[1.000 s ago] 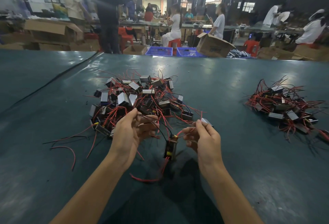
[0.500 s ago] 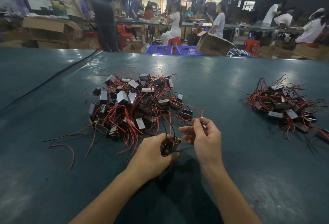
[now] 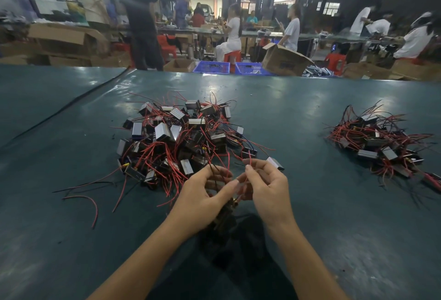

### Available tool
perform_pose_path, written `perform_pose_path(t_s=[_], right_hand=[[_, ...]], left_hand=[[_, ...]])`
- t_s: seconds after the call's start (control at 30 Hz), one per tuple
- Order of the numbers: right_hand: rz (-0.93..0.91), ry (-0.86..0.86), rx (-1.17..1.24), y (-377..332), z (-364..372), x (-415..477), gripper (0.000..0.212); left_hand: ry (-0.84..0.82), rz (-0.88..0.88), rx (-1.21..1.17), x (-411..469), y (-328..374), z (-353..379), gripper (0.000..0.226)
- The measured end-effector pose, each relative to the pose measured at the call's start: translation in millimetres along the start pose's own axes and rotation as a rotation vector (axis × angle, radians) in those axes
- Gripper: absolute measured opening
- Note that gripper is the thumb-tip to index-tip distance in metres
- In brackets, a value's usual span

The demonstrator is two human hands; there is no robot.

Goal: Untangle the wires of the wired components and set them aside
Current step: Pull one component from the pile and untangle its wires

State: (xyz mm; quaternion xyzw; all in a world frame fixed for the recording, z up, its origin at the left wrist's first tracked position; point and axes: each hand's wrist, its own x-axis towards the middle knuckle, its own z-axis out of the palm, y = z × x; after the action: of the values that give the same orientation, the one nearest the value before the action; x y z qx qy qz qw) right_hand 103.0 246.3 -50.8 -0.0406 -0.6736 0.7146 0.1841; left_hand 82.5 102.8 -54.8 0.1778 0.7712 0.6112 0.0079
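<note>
Because each wired component is a small hard-cased block trailing thin, limp leads, it likely weighs almost nothing, while the leads bend, spring back and snag on their neighbours. The case looks like the safer place to hold. The leads should be drawn out by sliding pinched fingertips along them, not by tugging, since a sharp pull could strain the joint where wire meets case.

Both hands work close together, raised just above the tabletop (image 3: 310,216), in front of the near edge of the tangled pile (image 3: 176,137). The left hand (image 3: 205,194) is curled, palm turned inward, its fingers closed round a few red and black leads (image 3: 228,162) that stick up out of its grasp. Its thumb reaches towards the other hand. A dark component (image 3: 225,214) hangs just below, between the two wrists, though how it is gripped is hidden.

The right hand (image 3: 268,187) is half closed, thumb and forefinger pinching a red wire. A silver-cased component (image 3: 275,164) juts out past its fingertips, seemingly held there. Well apart to the right lies a smaller pile (image 3: 379,142), probably the finished ones.
</note>
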Motion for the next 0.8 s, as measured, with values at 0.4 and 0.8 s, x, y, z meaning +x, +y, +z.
perform_pose_path(t_s=[0.4, 0.8], right_hand=[[-0.154, -0.206, -0.091, -2, 12, -10, 0.038], [-0.377, -0.158, -0.262, -1, 9, -11, 0.026]], left_hand=[[0.231, 0.082, -0.252, -1, 12, -3, 0.015], [0.215, 0.011, -0.415, -3, 23, -5, 0.015]])
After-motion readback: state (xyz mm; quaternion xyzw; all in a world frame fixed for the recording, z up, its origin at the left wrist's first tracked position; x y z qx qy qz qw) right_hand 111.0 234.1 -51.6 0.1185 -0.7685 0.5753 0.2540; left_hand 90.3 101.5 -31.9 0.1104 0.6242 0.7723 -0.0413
